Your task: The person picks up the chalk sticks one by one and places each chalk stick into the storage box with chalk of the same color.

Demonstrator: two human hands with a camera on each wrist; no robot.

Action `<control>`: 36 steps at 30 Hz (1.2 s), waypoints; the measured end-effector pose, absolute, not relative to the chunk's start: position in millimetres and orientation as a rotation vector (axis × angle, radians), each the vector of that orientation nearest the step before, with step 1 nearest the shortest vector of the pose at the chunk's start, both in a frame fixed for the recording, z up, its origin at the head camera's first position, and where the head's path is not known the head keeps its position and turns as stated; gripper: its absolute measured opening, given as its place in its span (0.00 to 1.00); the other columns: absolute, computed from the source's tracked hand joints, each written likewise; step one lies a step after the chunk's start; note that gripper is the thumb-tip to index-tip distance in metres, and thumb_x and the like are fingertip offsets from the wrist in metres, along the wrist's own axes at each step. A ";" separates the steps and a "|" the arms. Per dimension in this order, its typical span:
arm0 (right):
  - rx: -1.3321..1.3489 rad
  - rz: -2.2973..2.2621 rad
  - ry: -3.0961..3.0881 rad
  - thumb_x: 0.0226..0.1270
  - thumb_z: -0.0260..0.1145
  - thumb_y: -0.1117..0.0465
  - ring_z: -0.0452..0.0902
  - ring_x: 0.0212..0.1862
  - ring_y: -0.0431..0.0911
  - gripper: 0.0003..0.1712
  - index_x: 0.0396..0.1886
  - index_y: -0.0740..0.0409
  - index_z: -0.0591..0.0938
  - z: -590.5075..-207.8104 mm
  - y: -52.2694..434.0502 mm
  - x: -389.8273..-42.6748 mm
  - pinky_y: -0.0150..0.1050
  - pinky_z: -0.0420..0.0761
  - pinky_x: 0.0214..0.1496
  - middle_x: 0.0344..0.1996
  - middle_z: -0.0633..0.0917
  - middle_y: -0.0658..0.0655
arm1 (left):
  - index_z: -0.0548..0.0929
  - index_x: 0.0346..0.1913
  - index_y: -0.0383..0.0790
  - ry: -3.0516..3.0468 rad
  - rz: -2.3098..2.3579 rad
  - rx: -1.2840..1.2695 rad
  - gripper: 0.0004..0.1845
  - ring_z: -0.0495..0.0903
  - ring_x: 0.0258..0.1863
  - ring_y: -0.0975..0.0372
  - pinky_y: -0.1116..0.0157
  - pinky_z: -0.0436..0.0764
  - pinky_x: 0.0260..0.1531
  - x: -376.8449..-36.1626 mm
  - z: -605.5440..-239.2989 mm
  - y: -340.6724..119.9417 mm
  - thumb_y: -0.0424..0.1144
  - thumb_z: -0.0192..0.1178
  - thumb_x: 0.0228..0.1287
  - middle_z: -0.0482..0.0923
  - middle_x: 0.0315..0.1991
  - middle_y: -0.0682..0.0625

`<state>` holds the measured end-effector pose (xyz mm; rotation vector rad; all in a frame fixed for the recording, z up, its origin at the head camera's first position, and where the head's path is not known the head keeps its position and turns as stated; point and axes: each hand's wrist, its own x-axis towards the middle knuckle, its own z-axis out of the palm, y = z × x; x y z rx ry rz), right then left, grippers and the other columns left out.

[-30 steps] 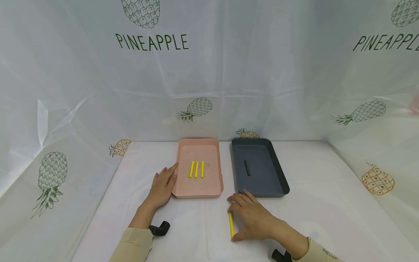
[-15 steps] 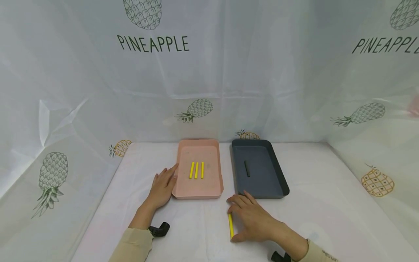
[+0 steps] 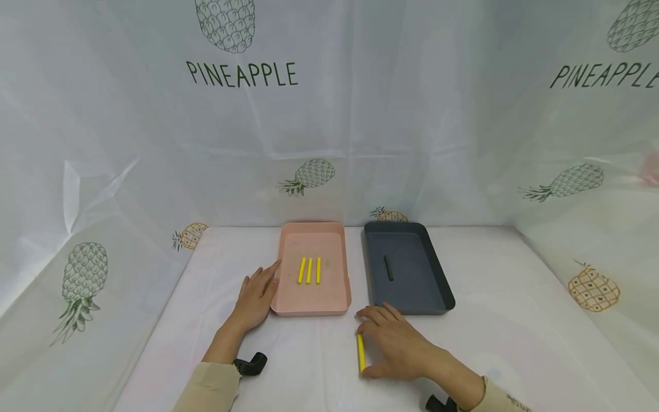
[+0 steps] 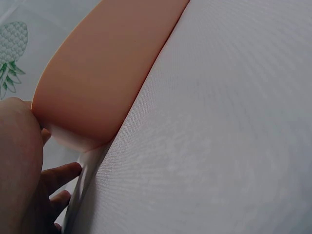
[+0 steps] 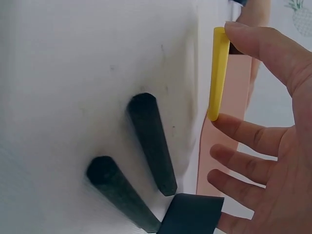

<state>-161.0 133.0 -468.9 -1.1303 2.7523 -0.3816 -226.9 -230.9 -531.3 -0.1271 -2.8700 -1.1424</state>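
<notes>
My right hand (image 3: 399, 346) pinches a yellow stick (image 3: 361, 352) lengthwise, thumb at one end and index finger at the other, in front of the dark grey tray. The right wrist view shows this yellow stick (image 5: 219, 73) and the other fingers spread apart. Two dark green sticks (image 5: 152, 144) lie on the white cloth near that hand; in the head view the hand hides them. My left hand (image 3: 254, 297) rests against the left side of the pink tray (image 3: 311, 304), fingers extended. Three yellow sticks (image 3: 309, 270) lie side by side inside it.
The dark grey tray (image 3: 417, 297) stands right of the pink one, with a single dark stick (image 3: 388, 268) in it. A white cloth (image 3: 304, 366) covers the table. A pineapple-print curtain (image 3: 412, 114) hangs behind and at both sides.
The yellow stick pinched in my right hand has shifted slightly left. My left hand stays at the pink tray. The whole head view has tilted up a little.
</notes>
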 end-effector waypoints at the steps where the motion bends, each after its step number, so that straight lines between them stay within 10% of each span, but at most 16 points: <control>1: -1.120 -0.389 2.747 0.52 0.80 0.35 0.66 0.75 0.53 0.35 0.55 0.47 0.82 -468.0 132.8 -161.5 0.65 0.60 0.80 0.71 0.74 0.51 | 0.58 0.82 0.62 -2.868 -1.142 -0.128 0.27 0.47 0.84 0.41 0.35 0.32 0.79 -226.8 -531.3 -230.9 0.52 0.40 0.86 0.60 0.82 0.48; 36: -1.060 -0.475 2.810 0.58 0.77 0.36 0.72 0.72 0.55 0.39 0.65 0.50 0.80 -427.6 126.4 -192.0 0.60 0.74 0.72 0.71 0.75 0.52 | 0.58 0.82 0.63 -2.862 -1.135 -0.135 0.27 0.47 0.84 0.41 0.35 0.32 0.79 -225.9 -531.7 -230.6 0.53 0.40 0.85 0.61 0.81 0.48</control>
